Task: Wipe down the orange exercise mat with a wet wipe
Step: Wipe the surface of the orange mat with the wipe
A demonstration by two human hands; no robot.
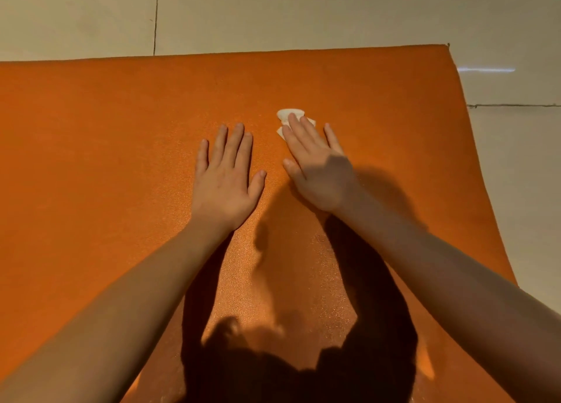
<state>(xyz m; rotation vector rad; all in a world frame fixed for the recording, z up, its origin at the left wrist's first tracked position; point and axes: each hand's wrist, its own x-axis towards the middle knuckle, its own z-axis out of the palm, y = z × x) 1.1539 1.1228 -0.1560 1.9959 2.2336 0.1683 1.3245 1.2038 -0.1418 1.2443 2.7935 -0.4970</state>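
The orange exercise mat (106,147) lies flat on the floor and fills most of the view. A small white wet wipe (287,114) sits crumpled on the mat, a little right of centre. My right hand (315,162) lies flat on it with straight fingers pressing the wipe down; only the wipe's far and left edges show past the fingertips. My left hand (226,178) rests palm down on the bare mat just to the left, fingers spread, holding nothing.
Pale tiled floor (303,11) surrounds the mat beyond its far edge and along its right edge (473,147). My shadow darkens the near part of the mat.
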